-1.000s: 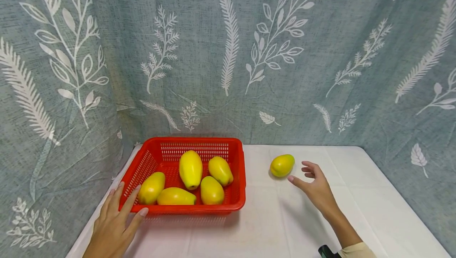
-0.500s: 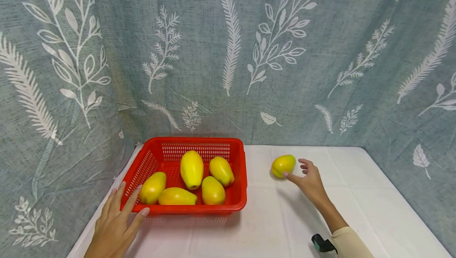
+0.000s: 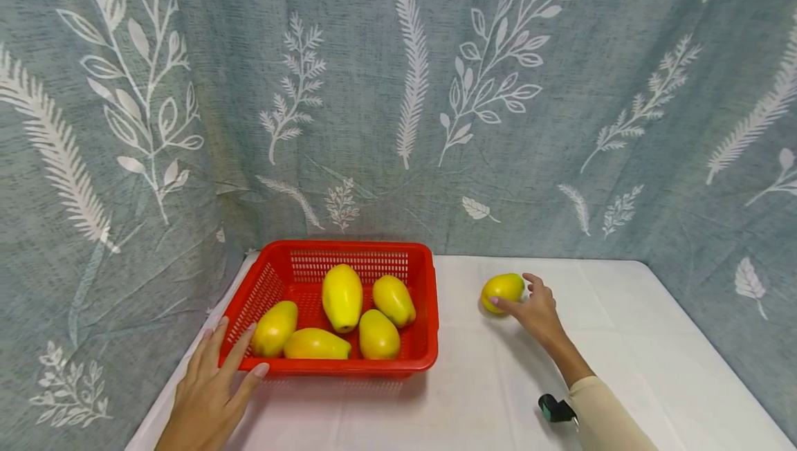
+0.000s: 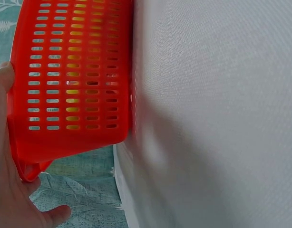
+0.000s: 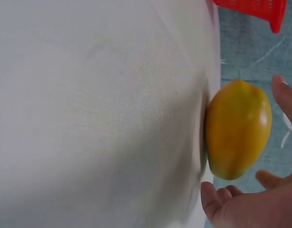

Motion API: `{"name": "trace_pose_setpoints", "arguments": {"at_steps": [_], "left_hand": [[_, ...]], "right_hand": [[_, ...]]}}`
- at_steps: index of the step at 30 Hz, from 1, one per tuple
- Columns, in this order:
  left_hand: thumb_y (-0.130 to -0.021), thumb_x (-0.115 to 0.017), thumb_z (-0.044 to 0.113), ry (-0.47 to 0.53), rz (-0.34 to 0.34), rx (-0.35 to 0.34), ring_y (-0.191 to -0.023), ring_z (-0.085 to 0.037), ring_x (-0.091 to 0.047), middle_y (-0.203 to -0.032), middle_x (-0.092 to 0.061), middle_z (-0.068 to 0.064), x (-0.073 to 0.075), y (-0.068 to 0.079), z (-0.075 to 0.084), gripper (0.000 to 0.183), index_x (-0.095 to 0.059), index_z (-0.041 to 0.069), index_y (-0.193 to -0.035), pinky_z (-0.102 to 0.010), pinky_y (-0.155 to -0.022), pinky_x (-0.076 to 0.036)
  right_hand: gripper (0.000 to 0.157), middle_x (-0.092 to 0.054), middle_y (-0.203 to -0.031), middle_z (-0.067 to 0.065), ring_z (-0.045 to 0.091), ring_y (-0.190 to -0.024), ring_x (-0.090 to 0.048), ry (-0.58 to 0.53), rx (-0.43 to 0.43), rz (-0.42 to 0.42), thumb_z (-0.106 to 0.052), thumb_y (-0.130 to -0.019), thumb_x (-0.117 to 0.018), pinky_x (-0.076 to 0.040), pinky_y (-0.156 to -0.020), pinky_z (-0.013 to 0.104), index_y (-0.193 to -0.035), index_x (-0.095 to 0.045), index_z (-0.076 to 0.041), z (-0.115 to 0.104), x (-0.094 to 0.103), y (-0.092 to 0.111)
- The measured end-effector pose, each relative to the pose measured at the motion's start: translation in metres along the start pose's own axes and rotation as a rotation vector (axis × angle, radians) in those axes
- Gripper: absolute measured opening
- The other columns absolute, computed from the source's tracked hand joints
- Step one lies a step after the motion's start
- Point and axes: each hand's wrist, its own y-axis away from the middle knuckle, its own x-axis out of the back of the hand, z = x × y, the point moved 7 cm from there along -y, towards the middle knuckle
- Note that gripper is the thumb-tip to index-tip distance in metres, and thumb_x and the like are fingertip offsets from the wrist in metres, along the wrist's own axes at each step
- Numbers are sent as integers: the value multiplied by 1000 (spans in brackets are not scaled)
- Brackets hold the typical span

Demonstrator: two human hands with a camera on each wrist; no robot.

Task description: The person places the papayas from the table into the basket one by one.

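Note:
An oval yellow fruit with a greenish end [image 3: 503, 292], like a papaya or mango, lies on the white tabletop right of the red basket [image 3: 349, 367]. My right hand [image 3: 539, 313] is spread around its right side, the thumb in front and the fingers behind. In the right wrist view, gaps show between the fruit [image 5: 238, 130] and the fingers [image 5: 210, 199]. My left hand [image 3: 208, 385] rests at the basket's near left corner, its fingers extended; in the left wrist view, the thumb [image 4: 3, 76] touches the rim.
Several similar yellow fruits [image 3: 342, 299] lie inside the perforated basket. A small black device [image 3: 555, 409] shows beside the right sleeve [image 3: 607, 413]. A blue-green curtain with white leaf prints [image 3: 373, 126] hangs behind and on both sides of the white-covered table [image 3: 473, 396].
My right hand has moved left and slightly farther away until its thumb overlaps the lone fruit. The left hand stays at the basket corner. The head view has shifted slightly.

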Motion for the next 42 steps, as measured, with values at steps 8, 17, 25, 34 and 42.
{"name": "trace_pose_setpoints", "arguments": {"at_steps": [8, 17, 25, 34, 42], "left_hand": [[-106, -56, 54, -7, -25, 10, -154, -55, -13, -171, -16, -30, -2, 0, -1, 75, -38, 9, -163, -90, -101, -27], [-106, -57, 53, 4, -15, 1, -154, -55, -14, -171, -16, -30, -3, 1, -2, 75, -38, 9, -163, -90, -101, -26], [-106, -60, 48, 28, 36, -35, -152, -57, -18, -170, -19, -30, -3, 2, -3, 70, -40, 11, -162, -88, -98, -28], [-106, -60, 48, 26, 38, -36, -153, -56, -18, -170, -19, -30, -2, 2, -2, 70, -41, 10, -161, -88, -98, -28], [-107, -56, 52, 24, -23, -3, -154, -56, -13, -172, -12, -29, -5, 0, -4, 73, -38, 9, -163, -90, -98, -27]], "right_hand": [[109, -31, -160, 38, 55, -144, -32, 55, 7, -12, -46, -86, -85, -33, -117, 72, -164, -24, 1, 1, -7, -12], [110, -34, -159, 38, 55, -139, -34, 105, 55, -42, -47, -86, -84, -36, -112, 70, -165, -24, 1, 1, -13, -20], [108, -35, -158, 38, 55, -141, -35, 104, 68, -42, -46, -87, -83, -36, -115, 69, -164, -25, 3, 0, -14, -21], [103, -36, -157, 37, 54, -141, -34, 111, 49, -38, -44, -90, -80, -36, -116, 69, -163, -26, 5, 1, -14, -18], [104, -38, -155, 35, 53, -140, -37, 103, 78, -26, -49, -90, -79, -38, -115, 66, -163, -26, 4, -3, -7, -13]]}}
